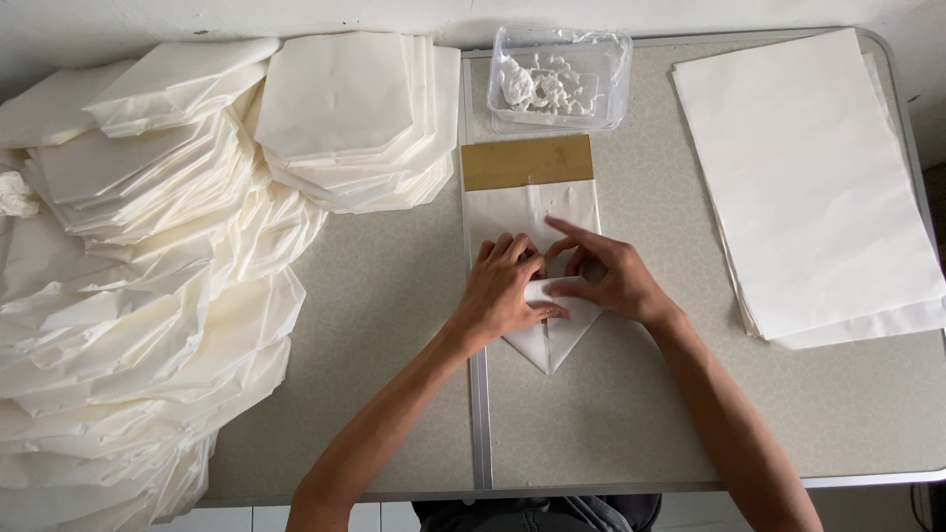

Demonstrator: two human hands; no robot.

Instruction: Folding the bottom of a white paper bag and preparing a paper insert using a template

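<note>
A white paper sheet (532, 212) lies folded lengthwise in the middle of the table, its near end folded to a point (548, 360). A brown cardboard strip (526, 163) sticks out at its far end. My left hand (505, 291) presses flat on the paper's near part, fingers together on a fold. My right hand (606, 276) rests next to it, fingertips pinching and pressing the folded flap. Both hands touch the paper and each other's fingertips.
A stack of flat white sheets (808, 177) lies at the right. Piles of folded white paper bags (148, 276) cover the left side, with a neater stack (355, 118) at the back. A clear plastic tub (560, 79) holding white paste stands behind the sheet. The grey table (641, 424) has a metal seam.
</note>
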